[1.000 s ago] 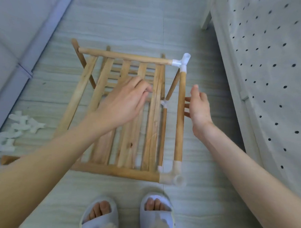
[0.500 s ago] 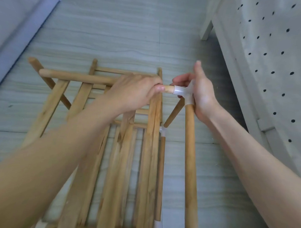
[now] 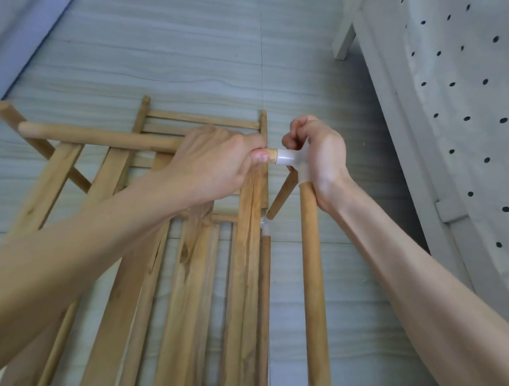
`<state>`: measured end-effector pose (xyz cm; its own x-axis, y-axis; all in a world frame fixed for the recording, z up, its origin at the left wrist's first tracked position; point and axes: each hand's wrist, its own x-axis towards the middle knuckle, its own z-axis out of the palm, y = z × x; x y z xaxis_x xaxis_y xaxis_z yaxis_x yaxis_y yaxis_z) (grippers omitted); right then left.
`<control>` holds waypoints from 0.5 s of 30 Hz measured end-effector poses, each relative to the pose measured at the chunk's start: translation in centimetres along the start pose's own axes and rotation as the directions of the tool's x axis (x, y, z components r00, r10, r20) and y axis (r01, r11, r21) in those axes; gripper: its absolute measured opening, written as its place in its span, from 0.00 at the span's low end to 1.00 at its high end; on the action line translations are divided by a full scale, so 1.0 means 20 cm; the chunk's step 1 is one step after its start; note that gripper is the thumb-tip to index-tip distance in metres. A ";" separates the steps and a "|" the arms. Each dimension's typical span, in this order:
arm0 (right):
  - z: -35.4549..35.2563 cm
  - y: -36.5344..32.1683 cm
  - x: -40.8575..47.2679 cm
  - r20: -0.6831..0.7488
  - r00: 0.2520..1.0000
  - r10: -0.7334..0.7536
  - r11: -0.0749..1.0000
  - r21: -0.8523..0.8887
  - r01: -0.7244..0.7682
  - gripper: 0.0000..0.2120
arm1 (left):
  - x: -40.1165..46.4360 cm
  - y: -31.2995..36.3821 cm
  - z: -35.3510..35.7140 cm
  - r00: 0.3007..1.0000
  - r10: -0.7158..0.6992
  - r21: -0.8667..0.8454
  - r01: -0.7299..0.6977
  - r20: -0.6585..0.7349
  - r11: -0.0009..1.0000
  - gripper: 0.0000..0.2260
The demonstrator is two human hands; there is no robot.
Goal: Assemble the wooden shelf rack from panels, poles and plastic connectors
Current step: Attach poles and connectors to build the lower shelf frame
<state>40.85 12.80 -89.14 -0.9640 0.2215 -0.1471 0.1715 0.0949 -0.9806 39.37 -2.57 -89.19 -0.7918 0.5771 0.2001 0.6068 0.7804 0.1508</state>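
since a moment ago both hands have tightened at the rack's top right corner. left hand (image 3: 217,159) grips the one horizontal pole (image 3: 99,136), fingers curled round its end beside the white connector (image 3: 289,157). right hand (image 3: 321,157) wraps that connector, above one long pole (image 3: 313,281). two slatted panels (image 3: 187,277) lie below, over the floor (image 3: 195,46).

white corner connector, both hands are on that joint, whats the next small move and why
Probably press the horizontal pole further into the white connector. The left hand grips the pole right beside the socket, and the right hand wraps the connector atop the upright pole, bracing it. A short bare stretch of pole end shows between thumb and socket; whether it is fully seated cannot be told, so a firm squeeze seems sensible.
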 end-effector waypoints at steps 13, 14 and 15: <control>0.00 -0.07 0.02 -0.156 0.988 -0.008 0.989 -0.150 -0.015 0.15 | 0.05 0.02 0.00 0.999 -0.032 -0.029 0.031 -0.004 0.999 0.17; -0.01 -0.07 0.00 -0.178 0.984 -0.010 0.982 -0.190 -0.024 0.17 | 0.05 0.03 0.00 0.999 -0.035 -0.032 0.036 0.027 0.999 0.17; -0.02 -0.07 -0.03 -0.192 0.981 -0.010 0.972 -0.234 -0.036 0.19 | 0.03 0.03 0.00 0.997 -0.040 -0.032 0.042 0.060 0.999 0.17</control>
<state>41.26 12.89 -87.58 -0.9089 0.4024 -0.1096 0.2486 0.3116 -0.9171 39.23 -1.84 -88.93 -0.8182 0.5588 0.1350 0.5749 0.7960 0.1895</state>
